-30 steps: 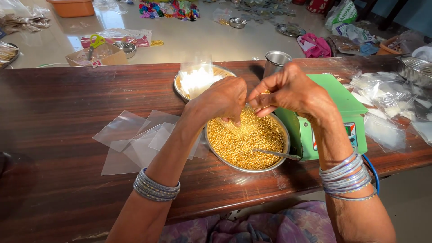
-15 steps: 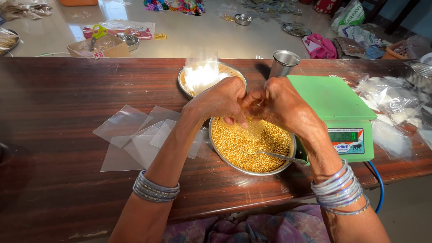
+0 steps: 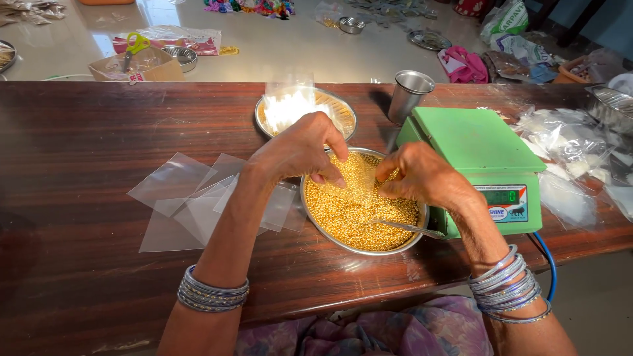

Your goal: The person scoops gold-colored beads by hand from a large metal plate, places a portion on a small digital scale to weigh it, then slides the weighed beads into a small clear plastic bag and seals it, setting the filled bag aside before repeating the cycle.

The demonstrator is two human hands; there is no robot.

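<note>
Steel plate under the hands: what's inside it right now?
The steel plate is filled with small golden beads, and a metal spoon lies in them. The left hand and right hand with the clear bag cover the far part.

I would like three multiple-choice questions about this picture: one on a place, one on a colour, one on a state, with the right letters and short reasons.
1. Where does the round steel bowl of small golden beads stand?
A. left of the green weighing scale
B. on the scale
C. on the floor

2. What colour is the scale's top plate?
A. red
B. green
C. white

3. How is the small clear plastic bag held?
A. lying flat on the table
B. by the left hand alone
C. between the left hand and right hand, over the bowl

Answers: 1 A, the bowl sits on the dark wooden table beside the scale. 2 B, the plate is plainly green. 3 C, fingers of both hands pinch the bag above the beads.
</note>
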